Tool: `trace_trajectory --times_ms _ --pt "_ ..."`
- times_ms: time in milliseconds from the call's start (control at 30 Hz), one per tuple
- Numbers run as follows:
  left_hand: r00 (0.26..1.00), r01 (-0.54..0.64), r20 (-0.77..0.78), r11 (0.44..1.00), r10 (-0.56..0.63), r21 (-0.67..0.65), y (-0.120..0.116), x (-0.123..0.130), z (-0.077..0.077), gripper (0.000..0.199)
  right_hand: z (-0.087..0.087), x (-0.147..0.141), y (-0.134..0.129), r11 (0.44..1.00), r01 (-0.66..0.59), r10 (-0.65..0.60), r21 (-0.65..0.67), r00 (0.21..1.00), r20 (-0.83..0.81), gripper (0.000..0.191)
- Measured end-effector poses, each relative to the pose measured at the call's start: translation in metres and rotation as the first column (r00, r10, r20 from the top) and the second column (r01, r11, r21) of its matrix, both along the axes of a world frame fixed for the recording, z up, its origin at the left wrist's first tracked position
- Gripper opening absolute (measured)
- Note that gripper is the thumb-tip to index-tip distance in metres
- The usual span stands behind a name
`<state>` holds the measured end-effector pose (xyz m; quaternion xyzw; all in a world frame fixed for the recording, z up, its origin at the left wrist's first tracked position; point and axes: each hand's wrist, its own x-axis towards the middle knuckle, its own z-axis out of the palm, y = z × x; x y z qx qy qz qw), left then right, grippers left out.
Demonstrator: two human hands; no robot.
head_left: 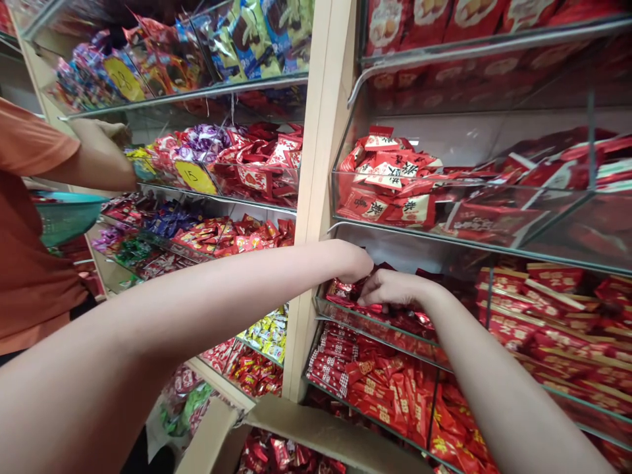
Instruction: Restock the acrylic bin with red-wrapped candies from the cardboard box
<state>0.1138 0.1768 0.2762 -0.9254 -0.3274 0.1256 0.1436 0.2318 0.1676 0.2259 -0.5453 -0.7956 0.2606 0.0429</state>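
Person [34,263] in an orange shirt stands at the far left, with one arm up by a candy shelf. A blue-green basket [69,217] is next to the shirt. Then come candy shelves [178,187] with red, purple, blue and green sweets. One yellow tag [123,78] up high says 28, and a lower tag [196,176] says 15. The left arm [212,303] goes across in front of these shelves.

Near the middle there is a pale wood post [316,164]. At the bottom is an open brown box [316,424] with shiny red sweets [291,454] in it.

Just right of the post, the left hand [358,263] is bent down into a glass bin [385,329]. Its fingers are hidden, so I can't tell if its grip is wide, narrow or full. Dark red packs [340,289] lie in the bin, right under this hand and at the fingertips of the other one.

The right hand [395,289] is beside the left one, over the same bin. Its fingers curl down and touch the packs. The grip looks narrow, but I can't tell if it has a pack in it.

Over the hands, red and cream packs [390,168] sit in a heap. Under them are checked packs [336,349] and bright red packs [385,388]. Farther right are red packs with gold stripes [533,296].
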Motion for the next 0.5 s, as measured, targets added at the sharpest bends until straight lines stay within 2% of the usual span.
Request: trace_trajectory --times_ms 100,233,367,500 --pt "0.992 -0.019 -0.125 1.000 0.019 -0.006 0.005 0.000 -0.004 0.025 -0.002 0.000 0.000 1.000 -0.023 0.023 -0.019 1.000 -0.007 0.020" --pt "0.989 -0.046 -0.142 0.998 0.038 -0.049 0.008 0.003 -0.016 0.031 -0.004 -0.001 0.001 1.000 0.004 -0.004 -0.007 0.999 -0.054 0.013" --pt "0.991 -0.095 -0.103 0.994 0.090 -0.046 0.003 0.006 -0.026 0.032 -0.004 -0.001 0.004 1.000 0.015 -0.015 0.000 0.998 -0.067 0.009" --pt "0.993 -0.122 -0.004 0.991 0.122 -0.058 -0.001 0.005 -0.028 0.031 -0.007 0.001 0.007 0.999 0.037 -0.038 -0.010 0.998 -0.044 0.012"
